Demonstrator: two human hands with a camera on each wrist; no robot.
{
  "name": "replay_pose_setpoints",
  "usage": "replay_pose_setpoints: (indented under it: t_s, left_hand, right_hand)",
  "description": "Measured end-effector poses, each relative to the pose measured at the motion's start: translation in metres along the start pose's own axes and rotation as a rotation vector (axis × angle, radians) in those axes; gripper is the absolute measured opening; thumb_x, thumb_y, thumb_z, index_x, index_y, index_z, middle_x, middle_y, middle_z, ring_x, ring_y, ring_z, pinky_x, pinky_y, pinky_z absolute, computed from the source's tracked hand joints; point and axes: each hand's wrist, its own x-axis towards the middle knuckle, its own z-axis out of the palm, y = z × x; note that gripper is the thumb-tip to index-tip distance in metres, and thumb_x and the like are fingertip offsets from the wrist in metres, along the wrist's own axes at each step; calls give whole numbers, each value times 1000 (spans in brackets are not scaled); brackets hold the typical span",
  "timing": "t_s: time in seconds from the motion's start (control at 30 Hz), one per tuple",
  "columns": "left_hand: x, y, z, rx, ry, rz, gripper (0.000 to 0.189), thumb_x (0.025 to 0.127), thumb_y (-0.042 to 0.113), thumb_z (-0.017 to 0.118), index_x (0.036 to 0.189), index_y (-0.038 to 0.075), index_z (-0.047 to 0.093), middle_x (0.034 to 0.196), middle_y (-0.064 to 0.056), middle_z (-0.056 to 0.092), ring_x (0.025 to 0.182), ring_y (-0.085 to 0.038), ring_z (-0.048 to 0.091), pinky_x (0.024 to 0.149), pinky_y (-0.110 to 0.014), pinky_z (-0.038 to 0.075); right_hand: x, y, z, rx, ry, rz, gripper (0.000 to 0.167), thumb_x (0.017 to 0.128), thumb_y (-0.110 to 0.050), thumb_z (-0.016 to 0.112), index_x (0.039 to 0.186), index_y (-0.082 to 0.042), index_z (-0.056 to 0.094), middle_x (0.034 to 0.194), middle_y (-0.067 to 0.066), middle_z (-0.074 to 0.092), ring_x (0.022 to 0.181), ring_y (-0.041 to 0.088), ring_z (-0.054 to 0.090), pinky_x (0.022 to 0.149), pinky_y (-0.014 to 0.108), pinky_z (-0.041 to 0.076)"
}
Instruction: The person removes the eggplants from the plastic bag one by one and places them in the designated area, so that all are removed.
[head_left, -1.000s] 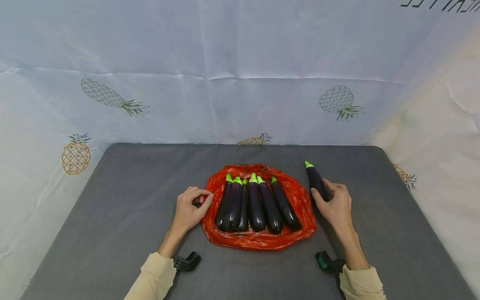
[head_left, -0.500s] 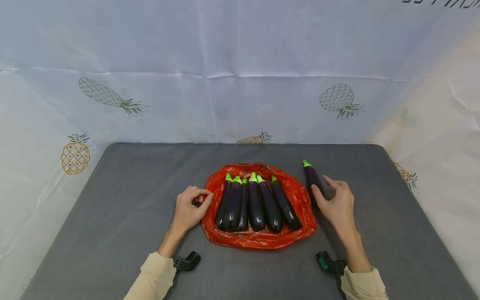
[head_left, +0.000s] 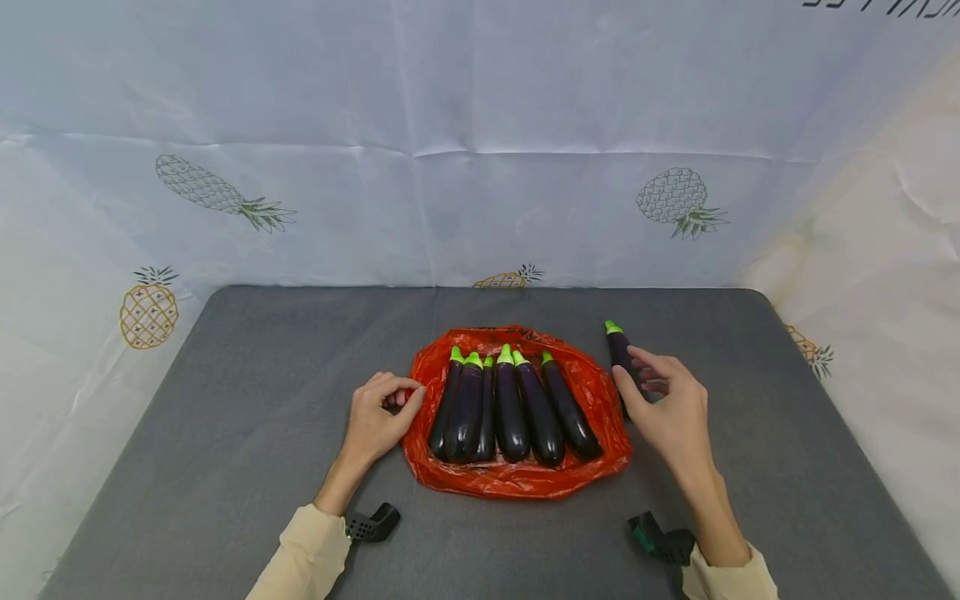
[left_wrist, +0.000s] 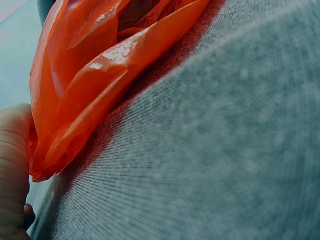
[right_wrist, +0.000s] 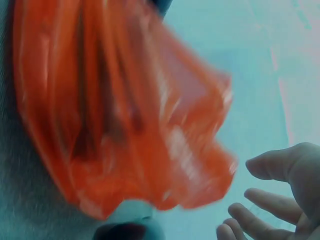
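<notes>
In the head view several dark eggplants (head_left: 510, 421) with green tops lie side by side inside a red plastic bag (head_left: 517, 486), whose mouth is spread wide. My left hand (head_left: 378, 417) pinches the bag's left rim between thumb and fingers; the left wrist view shows the raised red plastic (left_wrist: 95, 80) beside my thumb (left_wrist: 14, 155). Right of the bag, a single eggplant (head_left: 617, 346) lies on the cloth, its lower part partly hidden by my right hand (head_left: 675, 417). That hand holds nothing, its fingers (right_wrist: 272, 205) spread and relaxed in the right wrist view.
A grey cloth (head_left: 247, 400) covers the table. Behind and at the sides hangs a pale sheet (head_left: 525, 100) with printed pineapples. Black wrist devices stick out inward from both forearms, such as the one on the right (head_left: 660, 540).
My right hand has let go of the single eggplant, its fingers coming apart, then shifted slightly left over it. The left hand stays at the bag's rim.
</notes>
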Motion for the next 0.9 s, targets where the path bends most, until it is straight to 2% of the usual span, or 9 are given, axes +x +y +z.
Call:
replay_pose_setpoints:
  t_s: [0.13, 0.27, 0.37, 0.5, 0.63, 0.77, 0.9]
  left_hand:
    - [0, 2, 1, 10, 11, -4, 20, 73, -8, 82, 74, 9, 73, 58, 1, 48, 56, -14, 40, 58, -20, 31]
    - [0, 4, 2, 21, 15, -8, 19, 72, -11, 81, 73, 6, 71, 58, -1, 47, 55, -16, 40, 58, -21, 31]
    - [0, 4, 2, 20, 15, -13, 19, 72, -10, 82, 73, 7, 72, 58, -1, 48, 55, -16, 40, 58, -19, 31]
    - [3, 10, 0, 9, 18, -15, 19, 72, -11, 81, 73, 5, 72, 57, -3, 48, 55, -18, 41, 60, -13, 29]
    - [9, 26, -3, -12, 20, -14, 18, 73, -14, 79, 72, 2, 71, 57, -6, 48, 54, -20, 40, 62, -8, 26]
    - [13, 36, -6, -17, 19, -3, 18, 71, -16, 78, 72, 1, 70, 57, -5, 47, 55, -20, 40, 60, -11, 26]
    - [13, 37, -6, -17, 18, -1, 18, 71, -17, 77, 72, 0, 70, 57, -6, 47, 54, -21, 40, 59, -12, 27]
  right_hand:
    - [-4, -9, 2, 34, -19, -19, 32, 90, -10, 76, 121, 0, 73, 108, 20, 73, 87, 20, 65, 75, 2, 47]
    - [-8, -15, 6, 67, -57, -39, 31, 89, -8, 77, 118, 0, 74, 101, 16, 73, 84, 0, 62, 75, 4, 50]
    - [-12, -20, 9, 81, -93, -47, 31, 88, -8, 78, 118, 0, 74, 97, 13, 73, 82, -6, 60, 75, 5, 51]
    - [-18, -26, 12, 89, -148, -45, 32, 88, -8, 78, 119, 1, 73, 101, 13, 74, 82, 4, 66, 76, 9, 54]
    - [-24, -30, 17, 93, -197, -33, 34, 88, -8, 79, 120, 1, 73, 105, 15, 74, 85, 19, 71, 76, 23, 60]
    - [-28, -33, 22, 92, -241, -25, 35, 87, -7, 79, 121, 1, 72, 109, 15, 74, 88, 22, 71, 79, 35, 62]
    - [-31, -33, 26, 78, -277, -24, 34, 88, -8, 79, 120, 1, 73, 113, 17, 74, 90, 23, 70, 81, 37, 62]
